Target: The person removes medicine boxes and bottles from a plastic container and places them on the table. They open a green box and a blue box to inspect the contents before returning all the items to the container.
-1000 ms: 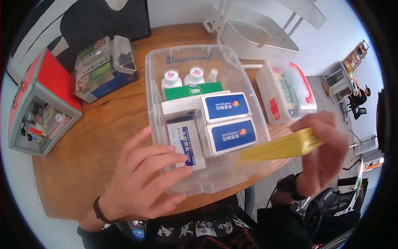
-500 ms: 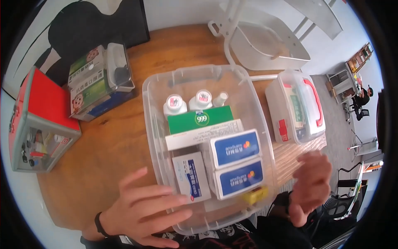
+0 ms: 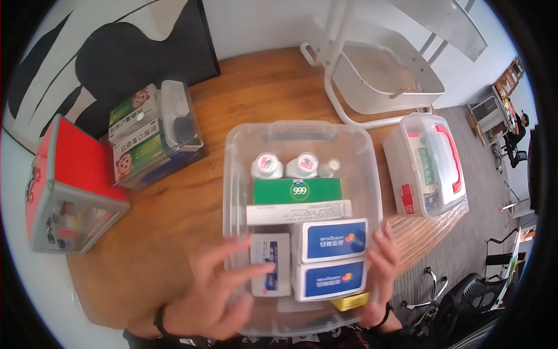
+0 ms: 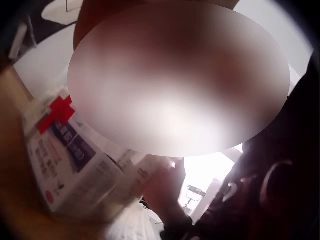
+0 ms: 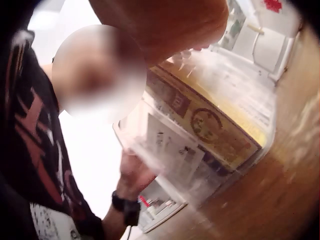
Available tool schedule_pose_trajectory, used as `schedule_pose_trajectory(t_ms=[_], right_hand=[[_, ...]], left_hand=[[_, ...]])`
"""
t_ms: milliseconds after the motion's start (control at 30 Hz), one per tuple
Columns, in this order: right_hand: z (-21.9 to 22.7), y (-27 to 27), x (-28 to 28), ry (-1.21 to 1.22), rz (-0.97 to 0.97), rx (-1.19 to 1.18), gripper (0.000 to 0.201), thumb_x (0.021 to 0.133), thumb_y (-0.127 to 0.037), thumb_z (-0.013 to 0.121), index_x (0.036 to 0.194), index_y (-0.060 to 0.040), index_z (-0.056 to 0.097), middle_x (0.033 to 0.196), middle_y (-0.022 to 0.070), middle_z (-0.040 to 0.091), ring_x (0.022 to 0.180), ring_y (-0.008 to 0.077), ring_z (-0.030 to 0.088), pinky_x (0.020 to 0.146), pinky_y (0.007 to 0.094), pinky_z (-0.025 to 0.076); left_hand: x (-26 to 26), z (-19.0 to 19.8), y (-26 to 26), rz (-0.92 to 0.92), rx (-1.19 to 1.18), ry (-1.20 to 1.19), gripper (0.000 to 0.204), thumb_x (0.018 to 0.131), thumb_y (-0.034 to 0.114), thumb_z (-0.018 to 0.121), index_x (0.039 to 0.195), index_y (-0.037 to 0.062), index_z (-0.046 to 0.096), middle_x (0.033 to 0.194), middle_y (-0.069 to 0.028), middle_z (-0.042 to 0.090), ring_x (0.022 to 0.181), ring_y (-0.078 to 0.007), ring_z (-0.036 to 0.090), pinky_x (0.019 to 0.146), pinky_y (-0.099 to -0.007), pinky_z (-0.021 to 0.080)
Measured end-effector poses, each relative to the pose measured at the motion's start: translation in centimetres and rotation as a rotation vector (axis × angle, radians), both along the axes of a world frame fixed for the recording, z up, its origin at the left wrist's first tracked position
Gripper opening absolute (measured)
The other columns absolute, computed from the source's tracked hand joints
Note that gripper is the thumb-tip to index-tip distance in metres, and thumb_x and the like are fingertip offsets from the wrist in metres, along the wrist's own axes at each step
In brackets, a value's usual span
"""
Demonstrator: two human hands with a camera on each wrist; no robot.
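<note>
A clear plastic bin stands at the table's front, holding medicine boxes and bottles. My left hand, blurred, is at the bin's left front, with fingers spread over a white-and-blue medicine box. Along the outside of the right wall lies my right hand, its fingers extended upward. A yellow box is inside at the front right, beside two blue-labelled white boxes; its printed side shows through the wall in the right wrist view. Behind them sit a green box and white bottles.
A red-topped case and a clear box of packages stand to the left. On the right is a lidded clear box with a red handle. A white metal-framed seat stands behind, and a person sits far right.
The yellow box went from my right hand into the bin's front right. That hand then moved left to the bin's right wall. The bin now appears straighter and lower in view.
</note>
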State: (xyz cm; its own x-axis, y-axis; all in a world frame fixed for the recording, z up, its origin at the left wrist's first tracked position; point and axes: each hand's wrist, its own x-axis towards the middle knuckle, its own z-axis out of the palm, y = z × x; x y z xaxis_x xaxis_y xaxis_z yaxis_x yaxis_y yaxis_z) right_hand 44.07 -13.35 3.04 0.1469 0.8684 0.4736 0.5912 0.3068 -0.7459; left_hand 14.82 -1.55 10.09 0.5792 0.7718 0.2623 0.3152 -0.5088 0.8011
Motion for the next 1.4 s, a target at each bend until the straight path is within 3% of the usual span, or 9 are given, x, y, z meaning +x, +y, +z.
schedule_pose_trajectory(t_ms=[100, 167, 233, 300, 333, 400, 633, 800, 1400], right_hand=[[-0.5, -2.6, -5.9, -0.018, -0.058, 0.1, 0.091, 0.103, -0.079, 0.041, 0.159, -0.0084, 0.053, 0.165, 0.0213, 0.047, 0.163, 0.0443, 0.033, 0.132, 0.0646, 0.022], [2.3, -4.7, -9.7, -0.097, 0.097, 0.022, 0.079, 0.101, -0.052, 0.074, 0.156, 0.0014, 0.056, 0.145, 0.024, 0.068, 0.142, 0.0342, 0.058, 0.127, 0.048, 0.033], [1.4, -6.5, -10.4, -0.444, 0.525, 0.014, 0.105, 0.093, -0.073, 0.071, 0.163, 0.0021, 0.048, 0.178, 0.02, 0.034, 0.165, 0.0389, 0.024, 0.132, 0.0566, 0.019], [1.2, -6.7, -9.6, -0.584, 0.305, 0.254, 0.063, 0.099, -0.074, 0.06, 0.148, -0.0348, 0.065, 0.158, 0.001, 0.057, 0.136, 0.0188, 0.053, 0.114, 0.0558, 0.04], [0.3, -4.5, -7.9, -0.715, 0.147, 0.657, 0.047, 0.097, -0.065, 0.067, 0.131, -0.0319, 0.073, 0.149, 0.0017, 0.059, 0.128, 0.0235, 0.054, 0.111, 0.0564, 0.04], [2.5, -2.8, -5.9, -0.565, -0.098, 0.385, 0.056, 0.093, -0.046, 0.074, 0.134, -0.0073, 0.071, 0.146, 0.0132, 0.065, 0.147, 0.0388, 0.049, 0.121, 0.0633, 0.034], [4.7, 2.1, -1.7, -0.517, 0.118, 0.138, 0.046, 0.088, -0.038, 0.09, 0.121, -0.0108, 0.074, 0.123, 0.0072, 0.071, 0.12, 0.0299, 0.065, 0.123, 0.0535, 0.04], [3.9, -0.8, -1.2, -0.566, -0.006, 0.103, 0.04, 0.086, -0.033, 0.091, 0.114, -0.0118, 0.072, 0.105, 0.0033, 0.067, 0.109, 0.0287, 0.063, 0.121, 0.0556, 0.04], [3.4, 24.6, 8.3, -0.911, -0.014, 0.306, 0.036, 0.095, -0.012, 0.077, 0.119, 0.0018, 0.054, 0.115, 0.0199, 0.055, 0.115, 0.0392, 0.056, 0.108, 0.049, 0.044]], left_hand=[[-2.9, 1.9, 6.3, -0.334, 0.061, 0.158, 0.028, 0.098, 0.009, 0.068, 0.125, 0.0112, 0.076, 0.148, -0.0158, 0.062, 0.143, -0.0399, 0.053, 0.126, -0.0552, 0.035], [-4.6, 3.2, 9.6, -0.356, 0.124, 0.09, 0.03, 0.097, -0.001, 0.066, 0.119, 0.0119, 0.082, 0.15, -0.0129, 0.067, 0.139, -0.0363, 0.059, 0.118, -0.0515, 0.048], [-3.9, 6.7, 8.5, 0.128, 0.204, 0.212, 0.02, 0.097, 0.0, 0.07, 0.108, 0.0109, 0.083, 0.144, -0.0131, 0.07, 0.132, -0.0349, 0.065, 0.11, -0.0485, 0.054], [-4.8, 8.5, 6.4, 0.246, 0.45, 0.187, 0.026, 0.094, -0.004, 0.068, 0.114, 0.0072, 0.079, 0.13, -0.0131, 0.075, 0.119, -0.0316, 0.069, 0.101, -0.0444, 0.056], [-5.1, 8.6, 4.1, 0.255, 0.485, 0.102, 0.027, 0.093, -0.003, 0.068, 0.116, 0.0069, 0.078, 0.126, -0.0133, 0.076, 0.116, -0.0313, 0.07, 0.099, -0.0438, 0.056], [-6.0, 8.0, 0.4, 0.132, 0.587, 0.07, 0.029, 0.089, 0.003, 0.071, 0.118, 0.0082, 0.076, 0.114, -0.0138, 0.077, 0.106, -0.0308, 0.072, 0.099, -0.0435, 0.056], [-5.0, -1.0, -7.4, 0.267, 0.596, 0.224, 0.059, 0.078, 0.032, 0.099, 0.127, 0.0168, 0.071, 0.12, -0.0039, 0.062, 0.117, -0.0273, 0.061, 0.111, -0.0546, 0.052], [-4.4, -2.9, -6.7, 0.177, 0.666, 0.23, 0.044, 0.076, 0.009, 0.096, 0.112, 0.0278, 0.079, 0.119, -0.0034, 0.056, 0.118, -0.0242, 0.054, 0.118, -0.0596, 0.046], [5.7, 2.0, 17.0, 0.248, 0.464, 0.246, 0.053, 0.077, 0.016, 0.098, 0.113, 0.0059, 0.061, 0.118, -0.0095, 0.052, 0.108, -0.0263, 0.065, 0.097, -0.0411, 0.055]])
